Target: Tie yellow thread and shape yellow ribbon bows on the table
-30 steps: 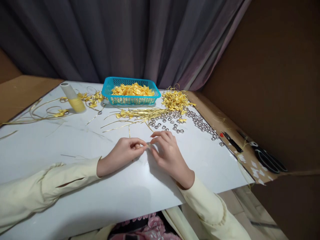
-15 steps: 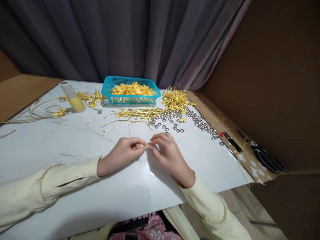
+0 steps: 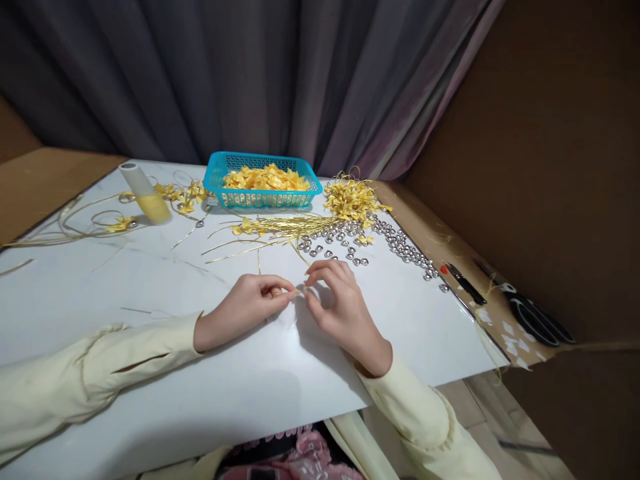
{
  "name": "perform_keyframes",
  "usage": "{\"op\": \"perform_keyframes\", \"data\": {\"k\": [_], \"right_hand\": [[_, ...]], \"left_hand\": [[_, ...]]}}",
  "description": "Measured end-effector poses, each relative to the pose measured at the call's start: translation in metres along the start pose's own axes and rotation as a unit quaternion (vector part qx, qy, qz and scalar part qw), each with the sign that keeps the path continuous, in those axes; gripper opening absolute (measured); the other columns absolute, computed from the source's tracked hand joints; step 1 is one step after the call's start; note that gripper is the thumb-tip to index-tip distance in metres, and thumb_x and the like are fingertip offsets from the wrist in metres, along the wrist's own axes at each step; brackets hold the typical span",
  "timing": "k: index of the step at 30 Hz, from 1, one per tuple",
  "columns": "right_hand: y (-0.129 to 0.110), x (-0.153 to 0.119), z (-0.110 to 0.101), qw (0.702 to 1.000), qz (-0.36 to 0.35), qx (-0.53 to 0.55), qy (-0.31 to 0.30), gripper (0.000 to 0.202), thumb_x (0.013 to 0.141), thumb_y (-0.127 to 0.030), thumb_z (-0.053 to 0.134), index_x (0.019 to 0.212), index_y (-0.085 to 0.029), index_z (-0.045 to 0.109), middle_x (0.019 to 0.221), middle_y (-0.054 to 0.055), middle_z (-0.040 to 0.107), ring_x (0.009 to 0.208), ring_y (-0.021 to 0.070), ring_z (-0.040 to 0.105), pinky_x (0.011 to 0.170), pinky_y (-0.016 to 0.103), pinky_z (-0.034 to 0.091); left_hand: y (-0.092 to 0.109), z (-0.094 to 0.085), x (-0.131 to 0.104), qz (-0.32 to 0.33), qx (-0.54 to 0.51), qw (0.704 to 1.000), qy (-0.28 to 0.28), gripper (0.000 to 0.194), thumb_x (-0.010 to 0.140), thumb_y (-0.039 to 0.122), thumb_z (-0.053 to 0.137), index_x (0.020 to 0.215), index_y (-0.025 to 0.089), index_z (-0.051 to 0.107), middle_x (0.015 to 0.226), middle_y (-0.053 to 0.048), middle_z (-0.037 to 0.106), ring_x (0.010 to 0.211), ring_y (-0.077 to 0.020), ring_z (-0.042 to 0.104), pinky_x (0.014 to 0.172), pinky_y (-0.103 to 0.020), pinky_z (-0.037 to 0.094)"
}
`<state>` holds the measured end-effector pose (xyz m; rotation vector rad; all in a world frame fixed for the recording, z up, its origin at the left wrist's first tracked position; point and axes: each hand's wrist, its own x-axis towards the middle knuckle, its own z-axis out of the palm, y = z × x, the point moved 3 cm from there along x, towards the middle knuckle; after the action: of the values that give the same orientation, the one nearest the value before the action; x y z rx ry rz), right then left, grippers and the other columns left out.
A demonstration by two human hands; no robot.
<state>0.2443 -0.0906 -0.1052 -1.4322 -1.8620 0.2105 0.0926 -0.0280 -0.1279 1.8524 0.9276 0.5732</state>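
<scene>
My left hand [image 3: 255, 300] pinches a short yellow cord [image 3: 298, 291] between thumb and fingertips, low over the white tabletop. Just the cord's tip shows past the fingers; most of it is hidden. Facing it across a small gap, my right hand [image 3: 340, 303] has its thumb and forefinger tips together. Whatever lies between them is too small to make out. Beyond both hands lies a bundle of gold cords [image 3: 295, 228], with loose silver beads [image 3: 345, 233] scattered to its right.
A blue basket [image 3: 263, 199] of yellow bows stands at the back. Beside it is a pile of yellow bows with cords [image 3: 353, 197]. A bottle [image 3: 146, 193] stands at left. A needle [image 3: 135, 309] lies near my left sleeve; black scissors [image 3: 533, 317] lie at right.
My right hand has drawn slightly right, away from the cord's tip, leaving a small gap. My left hand has stayed in place with its pinch.
</scene>
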Motion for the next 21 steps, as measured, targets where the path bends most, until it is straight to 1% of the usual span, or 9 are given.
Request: {"op": "perform_keyframes", "data": {"k": [2,5,11,16,21], "right_hand": [[-0.0036,0.0,-0.0013,1.0,-0.021,-0.019,0.005,0.009,0.079,-0.011,0.052,0.082,-0.02,0.054,0.1,0.007,0.06,0.102,0.0237,0.048,0.088,0.04,0.039],[-0.0059,-0.0007,-0.0002,0.998,-0.035,-0.047,-0.009,0.009,0.08,-0.012,0.053,0.084,-0.02,0.056,0.104,0.007,0.061,0.104,0.0254,0.046,0.087,0.041,0.037],[-0.0025,-0.0018,0.003,0.996,-0.018,-0.075,-0.045,0.014,0.084,-0.017,0.055,0.096,-0.017,0.063,0.108,0.009,0.062,0.106,0.0272,0.045,0.085,0.042,0.036],[-0.0033,-0.0013,0.0037,0.995,-0.037,-0.073,-0.059,0.014,0.086,-0.014,0.052,0.086,-0.018,0.066,0.098,0.007,0.065,0.103,0.0252,0.047,0.085,0.041,0.034],[-0.0038,-0.0014,0.004,0.995,-0.04,-0.074,-0.057,0.012,0.086,-0.013,0.053,0.083,-0.016,0.065,0.095,0.006,0.066,0.1,0.0233,0.049,0.084,0.039,0.034]], "left_hand": [[-0.0003,0.0002,0.0004,-0.001,-0.004,1.0,-0.002,0.028,0.078,0.037,0.058,0.082,0.014,0.072,0.067,-0.002,0.066,0.054,-0.0108,0.048,0.051,-0.022,0.039],[-0.0014,0.0008,0.0007,-0.005,-0.009,1.0,-0.003,0.027,0.078,0.037,0.058,0.081,0.015,0.073,0.065,-0.001,0.066,0.053,-0.0106,0.048,0.05,-0.021,0.039],[-0.0043,0.0019,0.0003,-0.013,-0.021,1.0,-0.003,0.028,0.079,0.038,0.059,0.083,0.014,0.074,0.069,-0.002,0.068,0.054,-0.0107,0.048,0.051,-0.022,0.039],[-0.0038,0.002,0.0007,-0.019,-0.017,1.0,-0.011,0.027,0.079,0.036,0.058,0.083,0.014,0.074,0.067,-0.002,0.067,0.055,-0.0109,0.048,0.052,-0.021,0.039],[-0.0043,0.0016,0.0012,-0.02,-0.011,1.0,-0.006,0.029,0.077,0.038,0.059,0.083,0.014,0.074,0.069,-0.003,0.068,0.057,-0.0115,0.048,0.053,-0.022,0.039]]}}
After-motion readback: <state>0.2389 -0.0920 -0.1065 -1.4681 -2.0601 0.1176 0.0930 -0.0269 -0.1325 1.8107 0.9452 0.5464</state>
